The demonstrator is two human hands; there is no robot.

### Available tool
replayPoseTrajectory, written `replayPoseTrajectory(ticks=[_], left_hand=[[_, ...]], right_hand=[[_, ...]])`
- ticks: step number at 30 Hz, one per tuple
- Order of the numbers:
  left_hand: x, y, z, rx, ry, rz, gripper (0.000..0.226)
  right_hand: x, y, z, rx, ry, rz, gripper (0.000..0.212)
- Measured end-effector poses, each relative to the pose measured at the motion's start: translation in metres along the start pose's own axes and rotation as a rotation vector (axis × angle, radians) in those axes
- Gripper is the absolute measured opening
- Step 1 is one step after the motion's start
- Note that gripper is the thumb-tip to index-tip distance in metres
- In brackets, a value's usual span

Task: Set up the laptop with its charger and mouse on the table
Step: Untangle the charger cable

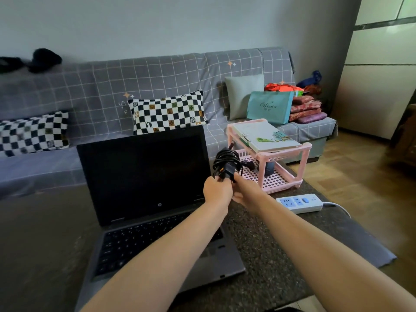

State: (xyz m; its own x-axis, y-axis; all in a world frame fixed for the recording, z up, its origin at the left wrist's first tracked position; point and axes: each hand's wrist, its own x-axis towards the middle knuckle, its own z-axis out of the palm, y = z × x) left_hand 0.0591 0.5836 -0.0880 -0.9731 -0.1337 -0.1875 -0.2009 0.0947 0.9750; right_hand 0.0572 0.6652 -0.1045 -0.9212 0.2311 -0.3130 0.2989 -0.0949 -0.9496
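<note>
Fingers (219,179) of your left hand (217,188) were curled round the lower part of the charger (226,163), a black bundle of coiled cable with its brick, held up above the bench (270,239). Your right hand (244,194) met it from the other side, its fingers pinching the bottom of the same bundle, so both hands were clamped on the charger and touched each other beneath it. A plug end of the cable stuck out to the right of your fingers, toward the pink rack (270,158).

Left of your fingers and just below them stood the laptop (146,188), lid open, screen dark, its keyboard running under your left forearm. Right of your fingers, near them on the bench, sat the pink rack with two tiers; books (265,137) lay on its upper tier and a dark small object stood on the lower one, too dim to name. Below and right of your fingers lay the white power strip (300,202) with blue sockets, its white cord leading off to the right.

Beyond your fingers ran the grey checked sofa (157,82), carrying two black-and-white checkered cushions, a plain grey cushion, a teal paper bag (270,106) and folded cloths.
</note>
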Motion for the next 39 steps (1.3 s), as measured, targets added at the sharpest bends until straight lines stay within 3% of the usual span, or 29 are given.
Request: replayPoseTrajectory(ticks=[4, 6, 10, 13, 16, 18, 20, 24, 29, 34, 36, 39], left_hand=[[-0.044, -0.009, -0.033, -0.060, -0.117, -0.023, 0.021], [-0.061, -0.016, -0.052, -0.089, -0.191, -0.047, 0.024], [-0.088, -0.017, -0.105, -0.001, -0.325, -0.048, 0.009], [-0.104, -0.019, -0.145, 0.160, -0.246, 0.027, 0.003], [-0.107, -0.024, -0.182, 0.325, 0.009, 0.311, 0.030], [-0.110, -0.025, -0.204, 0.433, 0.125, 0.573, 0.029], [-0.111, -0.025, -0.217, 0.562, 0.161, 0.734, 0.033], [-0.108, -0.029, -0.242, 0.816, 0.228, 0.961, 0.039], [-0.106, -0.020, -0.256, 0.763, 0.216, 0.966, 0.017], [-0.107, -0.022, -0.260, 0.896, 0.140, 0.885, 0.021], [-0.111, -0.019, -0.258, 0.858, 0.150, 0.800, 0.033], [-0.112, -0.009, -0.258, 0.883, 0.034, 0.763, 0.080]], right_hand=[[-0.037, -0.006, 0.006, 0.312, -0.040, 0.009, 0.035], [-0.051, -0.008, 0.012, 0.381, -0.020, -0.014, 0.024], [-0.089, -0.004, 0.040, 0.345, -0.088, -0.077, 0.010], [-0.114, 0.004, 0.064, 0.188, -0.109, -0.170, 0.010], [-0.135, 0.011, 0.088, 0.009, -0.160, -0.265, 0.013], [-0.148, 0.016, 0.103, 0.018, -0.220, -0.242, 0.018], [-0.157, 0.018, 0.111, 0.062, -0.271, -0.209, 0.018], [-0.167, 0.019, 0.124, -0.137, -0.301, -0.313, 0.023], [-0.169, 0.025, 0.135, -0.382, -0.233, -0.370, 0.050], [-0.175, 0.025, 0.136, -0.478, -0.196, -0.448, 0.053], [-0.177, 0.024, 0.136, -0.519, -0.175, -0.482, 0.053], [-0.180, 0.020, 0.135, -0.560, -0.158, -0.537, 0.054]])
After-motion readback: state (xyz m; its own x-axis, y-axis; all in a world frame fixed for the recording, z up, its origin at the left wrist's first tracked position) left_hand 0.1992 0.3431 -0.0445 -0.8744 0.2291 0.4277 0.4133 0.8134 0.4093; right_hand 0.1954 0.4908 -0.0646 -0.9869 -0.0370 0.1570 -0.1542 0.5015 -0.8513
